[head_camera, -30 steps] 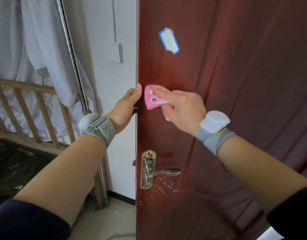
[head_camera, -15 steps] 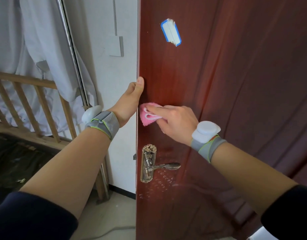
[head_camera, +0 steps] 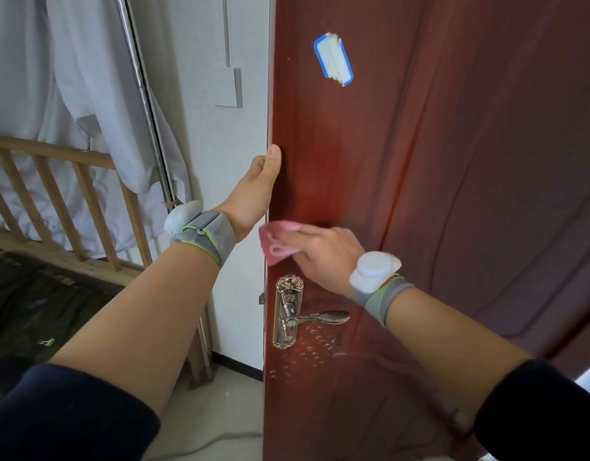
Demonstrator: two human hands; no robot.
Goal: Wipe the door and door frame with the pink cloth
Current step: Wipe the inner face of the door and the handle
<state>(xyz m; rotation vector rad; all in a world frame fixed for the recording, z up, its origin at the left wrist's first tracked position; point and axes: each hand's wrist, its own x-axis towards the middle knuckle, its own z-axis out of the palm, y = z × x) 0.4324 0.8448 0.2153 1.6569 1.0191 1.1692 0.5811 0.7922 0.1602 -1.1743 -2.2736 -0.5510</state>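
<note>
A dark red-brown door [head_camera: 436, 194] fills the right half of the view, standing open with its free edge toward me. My left hand [head_camera: 257, 191] grips that edge, thumb on the door face and fingers hidden behind it. My right hand [head_camera: 320, 251] presses a folded pink cloth [head_camera: 277, 244] flat against the door face by the edge, just above the brass handle plate [head_camera: 287, 311] and its lever [head_camera: 323, 317]. A white sticker with blue border [head_camera: 333, 63] is stuck higher up on the door.
Left of the door are a white wall with a switch plate [head_camera: 227, 87], a chrome pole [head_camera: 144, 94], hanging white cloth [head_camera: 87, 94] and a wooden slatted rail [head_camera: 54, 194]. Pale floor tiles [head_camera: 214, 410] lie below.
My right hand has slid the pink cloth downward along the door's edge, from well above the handle to just over the handle plate. My left hand has shifted slightly up the edge.
</note>
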